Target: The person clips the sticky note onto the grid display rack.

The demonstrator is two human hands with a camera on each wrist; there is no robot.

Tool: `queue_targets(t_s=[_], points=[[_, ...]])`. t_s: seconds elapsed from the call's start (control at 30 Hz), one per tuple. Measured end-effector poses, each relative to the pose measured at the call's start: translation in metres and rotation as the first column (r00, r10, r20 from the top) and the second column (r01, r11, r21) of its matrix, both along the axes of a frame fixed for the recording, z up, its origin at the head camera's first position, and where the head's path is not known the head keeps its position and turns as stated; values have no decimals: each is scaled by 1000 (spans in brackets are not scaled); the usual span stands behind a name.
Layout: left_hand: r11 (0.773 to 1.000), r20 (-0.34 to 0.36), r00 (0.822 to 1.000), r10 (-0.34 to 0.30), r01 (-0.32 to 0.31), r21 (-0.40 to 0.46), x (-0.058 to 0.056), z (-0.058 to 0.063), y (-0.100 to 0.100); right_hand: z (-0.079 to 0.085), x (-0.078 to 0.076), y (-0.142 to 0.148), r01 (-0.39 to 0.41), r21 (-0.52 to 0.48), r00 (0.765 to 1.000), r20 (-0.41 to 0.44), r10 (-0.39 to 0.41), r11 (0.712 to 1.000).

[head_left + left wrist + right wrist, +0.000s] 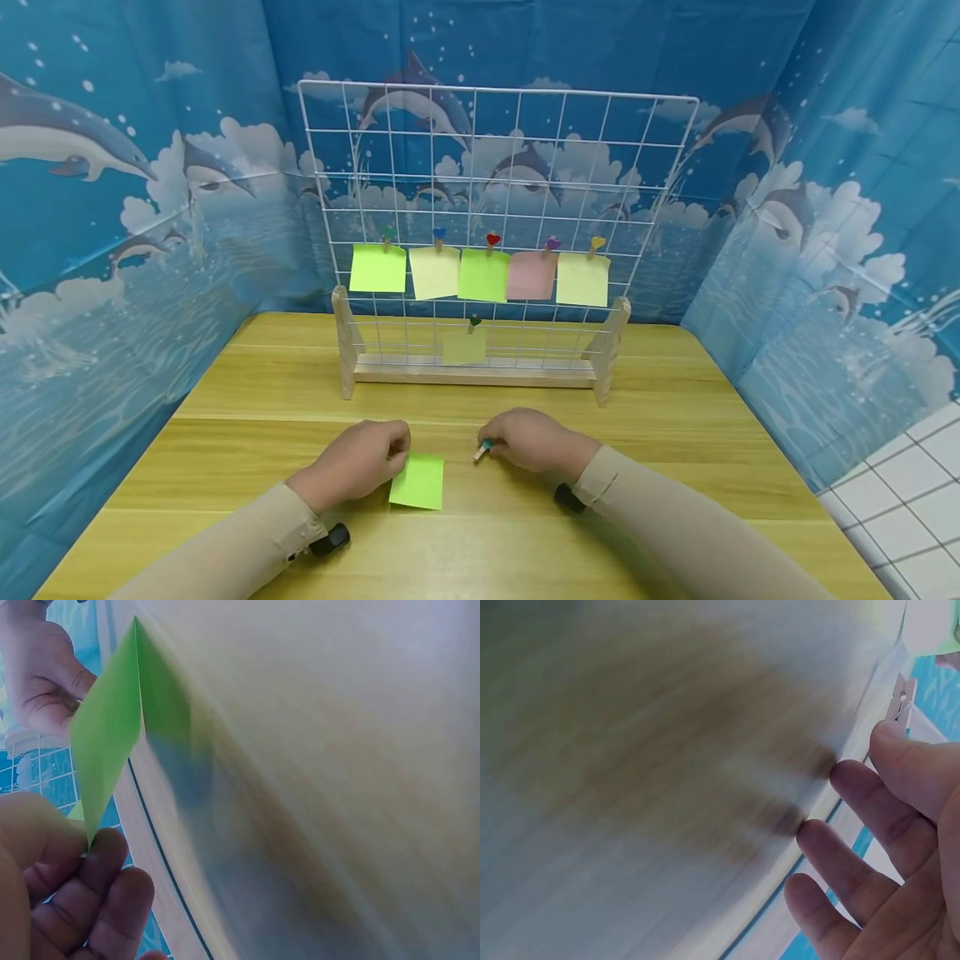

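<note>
My left hand (362, 460) pinches a bright green sticky note (418, 485) by one corner, low over the table. In the left wrist view the note (112, 724) slants up from between thumb and fingers, its far tip pointing away. To the right of it, my right hand (536, 442) holds a small wooden clothespin (480, 452) with a teal top, its jaws pointing toward the note. In the right wrist view the clothespin (901, 701) sticks out past the thumb tip, while the other fingers spread close over the wood.
A white wire grid (495, 179) stands behind in a wooden base (472, 372). Several sticky notes hang there in a row by heart-topped clothespins, with a pale yellow note (464, 346) lower down. A dolphin-printed curtain (202, 242) surrounds the wooden table (247, 400).
</note>
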State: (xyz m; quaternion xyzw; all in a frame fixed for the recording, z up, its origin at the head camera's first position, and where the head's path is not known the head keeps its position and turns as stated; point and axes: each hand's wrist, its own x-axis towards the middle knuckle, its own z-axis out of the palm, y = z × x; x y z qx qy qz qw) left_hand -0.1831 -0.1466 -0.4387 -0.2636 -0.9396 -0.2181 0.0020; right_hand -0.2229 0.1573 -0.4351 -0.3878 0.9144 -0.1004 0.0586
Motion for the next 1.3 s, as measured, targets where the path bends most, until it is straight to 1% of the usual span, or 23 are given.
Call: queue_targets(t_s=[0.43,0.7,0.87,1.1,1.3], points=[[998,-5,1000,15,-15,63,0,2,2,4,2,4,42,2,999,-11,-42,999],[995,-19,999,42,-40,93,0,2,3,6,-1,10,75,-41,997,31,-73,996],[990,-33,998,57,-52,134,-1,3,5,7,-1,13,90,-48,995,50,-88,995],[983,-36,996,79,-72,169,-1,4,7,10,0,18,107,-72,993,65,-102,992],[980,-62,995,81,-68,189,-1,4,9,11,0,22,113,-80,992,67,-108,990]])
